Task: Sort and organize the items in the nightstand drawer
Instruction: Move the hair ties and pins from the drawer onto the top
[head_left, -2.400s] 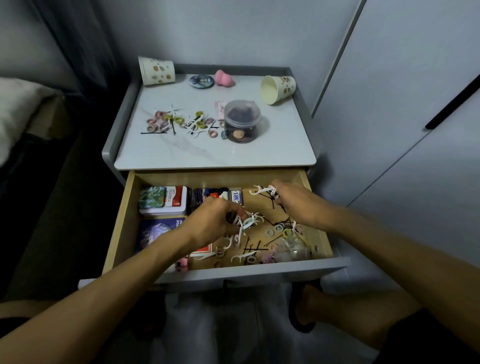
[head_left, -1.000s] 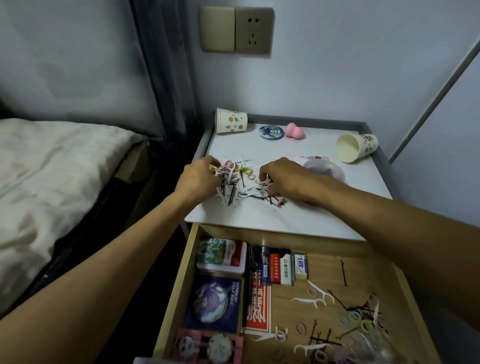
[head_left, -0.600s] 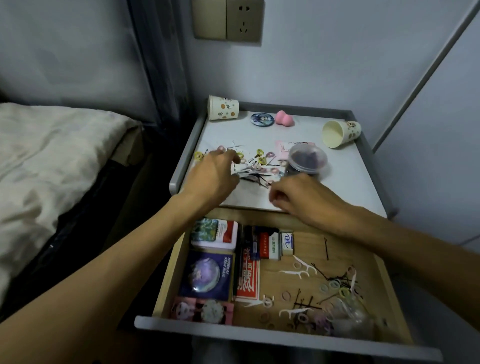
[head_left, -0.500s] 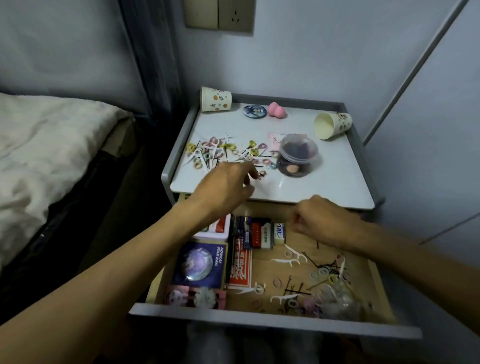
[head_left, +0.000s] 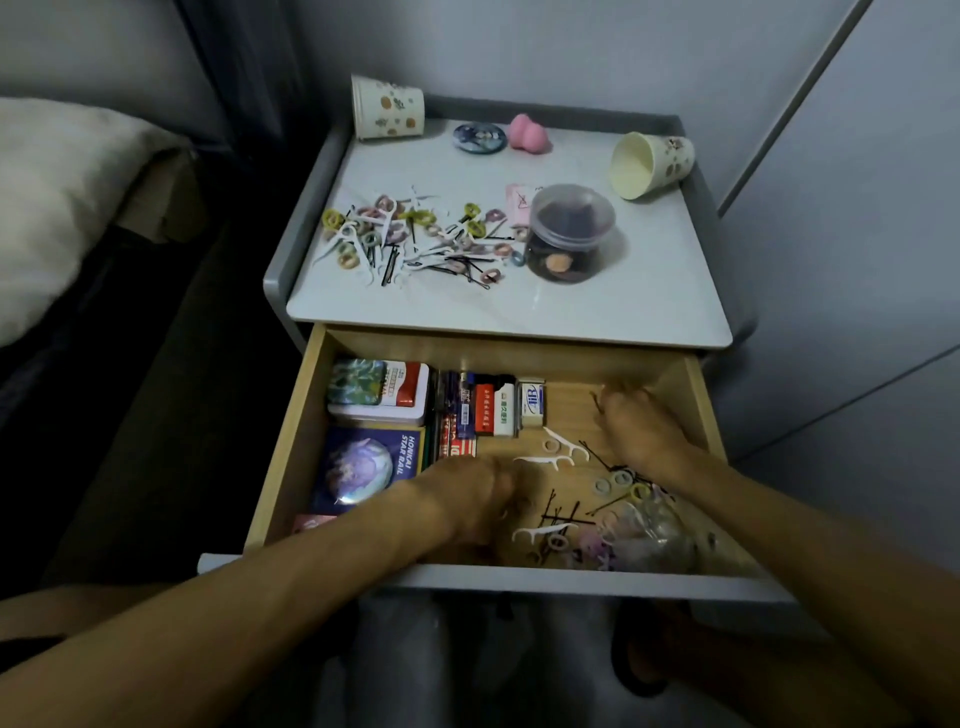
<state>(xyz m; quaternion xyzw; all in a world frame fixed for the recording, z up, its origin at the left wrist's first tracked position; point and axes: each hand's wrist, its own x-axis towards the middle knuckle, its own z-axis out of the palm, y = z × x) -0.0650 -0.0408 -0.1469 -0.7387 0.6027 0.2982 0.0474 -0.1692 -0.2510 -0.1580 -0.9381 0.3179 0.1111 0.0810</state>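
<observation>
Boxes (head_left: 363, 467) fill the left half of the drawer (head_left: 284, 441). Left hand (head_left: 467, 504) and right hand (head_left: 644, 431) reach into its right half; blur hides whether either grasps anything. Floss picks (head_left: 537, 461), hair ties (head_left: 618, 480) and bobby pins (head_left: 561, 514) lie loose there. Mixed pile (head_left: 415, 239) beyond the drawer: extraction judged roughly half done, sorting outstanding.

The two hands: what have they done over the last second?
Both left the heap of hair ties, pins and floss picks on the white nightstand top and dropped into the open wooden drawer: left hand mid-drawer, right hand toward its back right. The heap stayed.
</observation>
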